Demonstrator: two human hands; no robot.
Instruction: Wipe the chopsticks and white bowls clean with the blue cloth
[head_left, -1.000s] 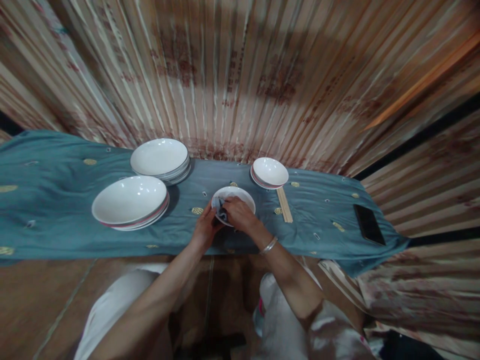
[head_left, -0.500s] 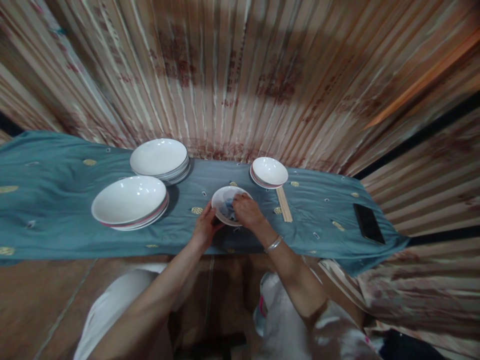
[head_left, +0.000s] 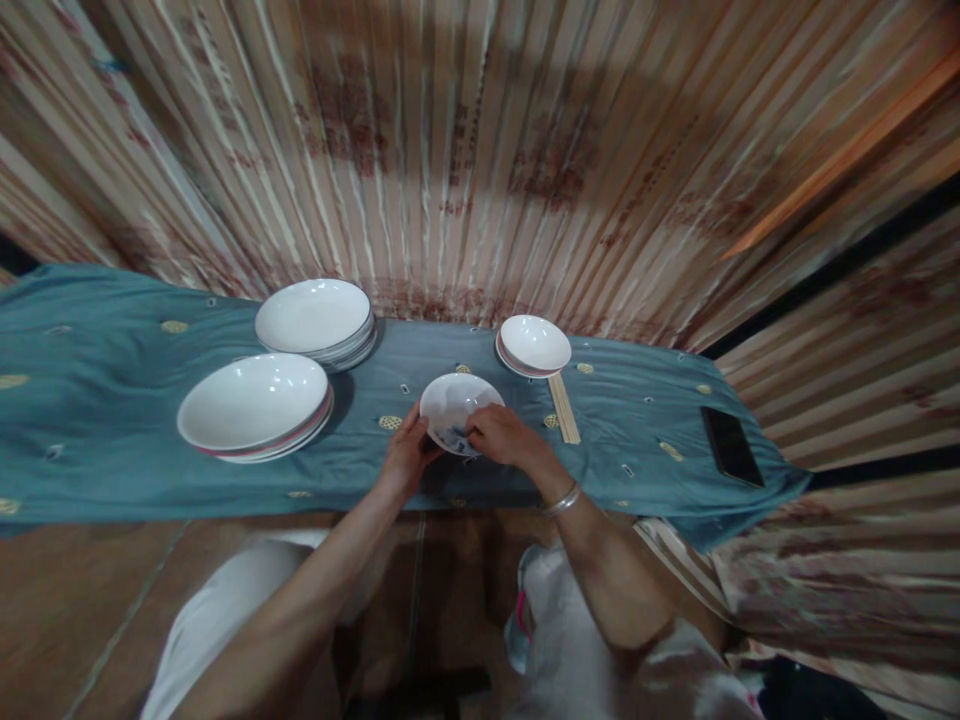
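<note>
A small white bowl (head_left: 448,397) is held near the front edge of the table, tipped slightly. My left hand (head_left: 407,450) grips its left side, thumb at the rim and fingers beneath. Inside the bowl, my right hand (head_left: 498,434) presses a bluish-grey cloth (head_left: 454,437) against the lower inner wall with its fingers closed. Most of the cloth is hidden by that hand and the bowl's near side. Behind and to the right stands a stack of small bowls (head_left: 535,343), with a bundle of chopsticks (head_left: 564,408) lying in front of it.
Two stacks of larger white dishes stand on the left: a front stack (head_left: 253,402) and a back stack (head_left: 313,313). A black phone (head_left: 731,445) lies on the right of the blue-green tablecloth (head_left: 637,400). A pleated curtain (head_left: 450,150) hangs close behind the table.
My right hand with the cloth has moved down and slightly right inside the bowl, uncovering more of its far inner wall. My left hand keeps its hold.
</note>
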